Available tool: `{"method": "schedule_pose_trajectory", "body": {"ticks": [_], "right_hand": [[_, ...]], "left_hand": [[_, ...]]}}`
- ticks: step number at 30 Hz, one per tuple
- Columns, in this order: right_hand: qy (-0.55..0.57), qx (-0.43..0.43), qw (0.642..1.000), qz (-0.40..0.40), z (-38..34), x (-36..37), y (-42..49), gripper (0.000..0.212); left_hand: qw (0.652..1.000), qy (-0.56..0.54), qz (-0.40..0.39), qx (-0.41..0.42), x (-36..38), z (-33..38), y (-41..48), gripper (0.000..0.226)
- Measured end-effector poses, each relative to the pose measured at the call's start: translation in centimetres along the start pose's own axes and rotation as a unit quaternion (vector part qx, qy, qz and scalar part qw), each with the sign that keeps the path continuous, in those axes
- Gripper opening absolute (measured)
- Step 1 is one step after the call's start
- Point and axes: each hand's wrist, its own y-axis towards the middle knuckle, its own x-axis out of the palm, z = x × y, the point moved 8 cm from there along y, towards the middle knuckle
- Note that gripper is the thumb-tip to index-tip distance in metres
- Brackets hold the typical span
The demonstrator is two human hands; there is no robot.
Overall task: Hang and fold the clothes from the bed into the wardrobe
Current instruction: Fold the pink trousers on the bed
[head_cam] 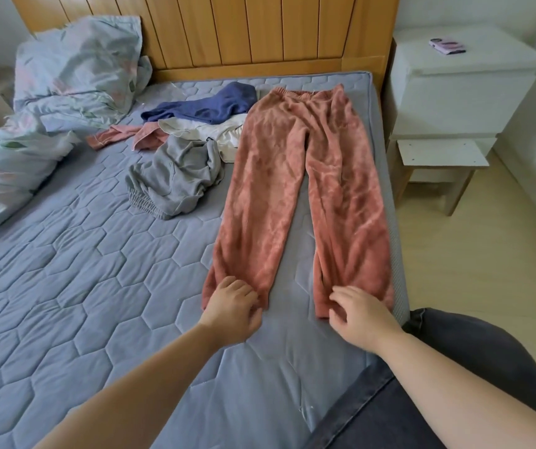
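head view | from the person's head, looking forward and down | close over the bed point(98, 286) (wide-angle) | headboard point(260, 27) at top

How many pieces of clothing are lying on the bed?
5: pink trousers spread flat at the right; left of them a heap: grey garment, white garment, blue garment, pink garment. More may be hidden underneath.

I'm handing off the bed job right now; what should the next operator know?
Hands: left grip and right grip each pinch a leg cuff of the pink trousers.
The trousers lie flat on the mattress, waistband toward the headboard.
The grey garment, blue garment and white garment are heaped beside them.
Done: trousers spread out.
Left: fold them, sort the heap. The wardrobe is not in view.
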Motion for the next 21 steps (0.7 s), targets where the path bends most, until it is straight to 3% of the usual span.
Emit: {"method": "schedule_pose_trajectory", "body": {"ticks": [2, 4, 5, 7, 8, 9, 11, 12, 13, 14, 15, 16, 17, 18, 19, 21], "right_hand": [[0.021, 0.032, 0.989, 0.145, 0.9, -2.7, -0.1, 0.030], [0.017, 0.138, 0.966, 0.217, 3.1, -4.1, -0.5, 0.031], [0.033, 0.216, 0.952, 0.212, 4.7, -4.1, -0.9, 0.037], [0.095, 0.347, 0.918, 0.168, 7.5, -2.9, -2.0, 0.049], [0.135, 0.387, 0.900, 0.144, 8.3, -2.1, -2.5, 0.052], [0.176, 0.409, 0.887, 0.125, 8.7, -1.5, -2.7, 0.053], [0.229, 0.412, 0.875, 0.108, 9.3, -0.8, -2.5, 0.048], [0.244, 0.407, 0.874, 0.106, 9.4, -0.7, -2.4, 0.041], [0.268, 0.408, 0.865, 0.115, 9.6, -0.7, -2.4, 0.032], [0.313, 0.417, 0.842, 0.137, 10.0, -0.8, -2.6, 0.028], [0.375, 0.433, 0.804, 0.161, 10.5, -0.8, -3.0, 0.026], [0.455, 0.450, 0.748, 0.178, 11.0, -0.5, -3.3, 0.026], [0.536, 0.463, 0.683, 0.179, 11.2, 0.0, -3.6, 0.027], [0.601, 0.469, 0.626, 0.165, 11.2, 0.6, -3.7, 0.029], [0.634, 0.471, 0.595, 0.145, 11.1, 1.0, -3.8, 0.033], [0.617, 0.490, 0.605, 0.118, 11.5, 1.5, -4.2, 0.045]], "left_hand": [[0.999, -0.043, 0.014, -0.004, 0.3, 1.8, 0.9, 0.017], [0.984, -0.131, -0.022, -0.123, 2.0, 2.3, 2.1, 0.023], [0.950, -0.207, -0.063, -0.226, 3.4, 2.1, 2.6, 0.026], [0.815, -0.387, -0.139, -0.410, 6.5, 2.6, 3.1, 0.036], [0.765, -0.438, -0.157, -0.444, 7.4, 3.4, 3.9, 0.040], [0.752, -0.455, -0.172, -0.445, 8.0, 4.3, 4.9, 0.043], [0.758, -0.461, -0.192, -0.420, 8.5, 6.1, 6.4, 0.042], [0.737, -0.490, -0.195, -0.424, 8.8, 6.8, 6.5, 0.035], [0.686, -0.550, -0.194, -0.436, 9.4, 7.3, 6.4, 0.024], [0.595, -0.638, -0.186, -0.452, 9.7, 8.0, 6.0, 0.019], [0.474, -0.725, -0.180, -0.467, 9.8, 8.8, 5.5, 0.018], [0.384, -0.765, -0.180, -0.484, 9.9, 9.3, 5.0, 0.020], [0.358, -0.765, -0.190, -0.500, 10.1, 9.1, 4.4, 0.021], [0.408, -0.726, -0.211, -0.512, 10.3, 8.5, 3.7, 0.022], [0.508, -0.653, -0.231, -0.512, 10.3, 7.6, 3.1, 0.022], [0.705, -0.489, -0.179, -0.482, 9.2, 5.5, 3.2, 0.017]]}}
